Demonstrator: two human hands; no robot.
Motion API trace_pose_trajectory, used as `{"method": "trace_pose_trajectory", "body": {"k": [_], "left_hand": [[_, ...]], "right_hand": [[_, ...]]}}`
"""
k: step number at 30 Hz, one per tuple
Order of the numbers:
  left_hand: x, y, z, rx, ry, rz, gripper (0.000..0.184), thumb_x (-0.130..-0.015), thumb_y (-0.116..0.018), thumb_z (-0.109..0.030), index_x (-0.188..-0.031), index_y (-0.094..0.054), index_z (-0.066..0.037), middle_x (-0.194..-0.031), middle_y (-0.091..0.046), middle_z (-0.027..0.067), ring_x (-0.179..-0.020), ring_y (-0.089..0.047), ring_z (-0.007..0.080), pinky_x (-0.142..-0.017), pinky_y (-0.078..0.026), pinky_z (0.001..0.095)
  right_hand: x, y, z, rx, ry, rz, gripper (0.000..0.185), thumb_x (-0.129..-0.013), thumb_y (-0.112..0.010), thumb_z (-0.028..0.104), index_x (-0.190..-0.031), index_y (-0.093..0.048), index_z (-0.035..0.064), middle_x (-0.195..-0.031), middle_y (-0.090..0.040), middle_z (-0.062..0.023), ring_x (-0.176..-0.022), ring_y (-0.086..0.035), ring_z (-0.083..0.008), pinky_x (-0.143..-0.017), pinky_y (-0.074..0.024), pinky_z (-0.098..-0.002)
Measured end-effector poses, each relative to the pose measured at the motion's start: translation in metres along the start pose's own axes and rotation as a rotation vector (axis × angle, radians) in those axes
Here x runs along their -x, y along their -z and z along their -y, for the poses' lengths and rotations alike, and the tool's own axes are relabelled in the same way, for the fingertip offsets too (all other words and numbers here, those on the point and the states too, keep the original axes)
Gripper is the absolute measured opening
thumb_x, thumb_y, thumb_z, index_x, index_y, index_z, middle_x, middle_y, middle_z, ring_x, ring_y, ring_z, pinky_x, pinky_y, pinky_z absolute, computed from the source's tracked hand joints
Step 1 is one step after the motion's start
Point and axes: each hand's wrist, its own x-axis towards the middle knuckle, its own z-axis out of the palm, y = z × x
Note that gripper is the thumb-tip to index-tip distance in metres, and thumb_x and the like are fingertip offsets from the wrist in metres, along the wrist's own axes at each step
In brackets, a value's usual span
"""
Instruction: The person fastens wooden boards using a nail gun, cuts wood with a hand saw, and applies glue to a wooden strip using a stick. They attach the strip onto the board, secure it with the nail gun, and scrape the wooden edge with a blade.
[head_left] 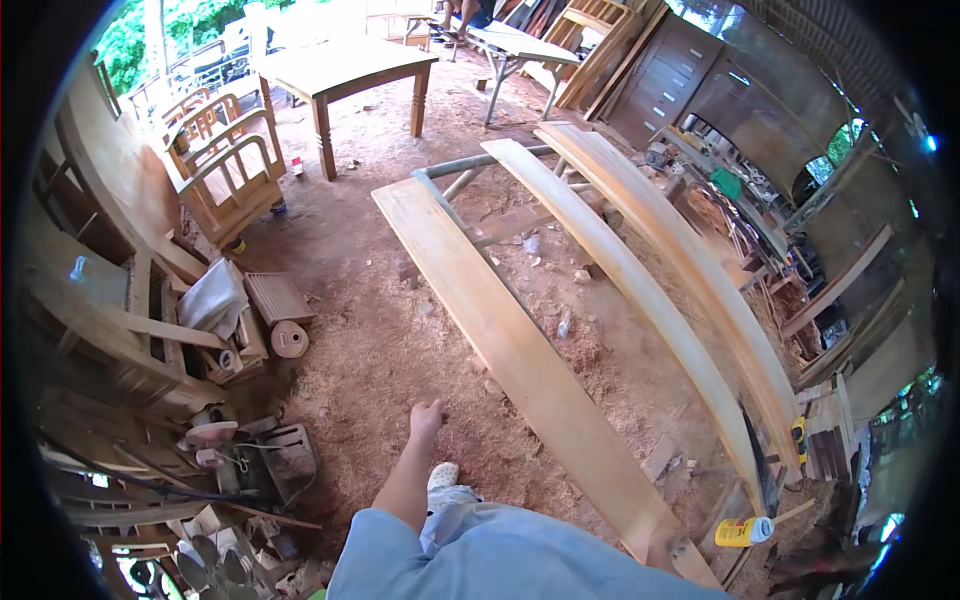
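My left hand (427, 415) hangs over the sawdust-strewn floor, left of a long pale wooden plank (520, 370). Its fingers look curled, and nothing shows in them. The hand is apart from the plank. My right hand is not visible; the blue shirt covers the bottom of the view. A darker brown patch marks the plank's near end. Beside it run a narrower curved-looking board (620, 260) and a wider board (690, 270), all resting on a trestle frame (470, 165). A yellow bottle (744, 531) with a whitish end lies by the near ends.
A wooden table (350, 68) and slatted chair parts (230, 165) stand at the back left. Along the left are wood scraps and a pink-bladed fan-like object (212, 434). A cluttered bench (735, 190) lines the right. A person (465, 12) sits far back.
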Motion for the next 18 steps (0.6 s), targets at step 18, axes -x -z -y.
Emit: {"method": "trace_pose_trajectory", "body": {"k": [18], "left_hand": [[0.095,-0.093,-0.070,0.116,0.101,0.555,0.054,-0.099,-0.058,-0.049,-0.111,-0.067,0.002,-0.101,-0.072,0.0121,-0.087,-0.067,0.0171,-0.076,-0.052,0.0306]], "right_hand": [[0.045,0.006,0.130,-0.287,0.707,0.182,0.056,-0.098,-0.046,0.024,-0.148,-0.039,-0.0005,-0.157,-0.033,-0.0232,-0.147,-0.027,-0.0396,-0.120,-0.0245,-0.0518]]}}
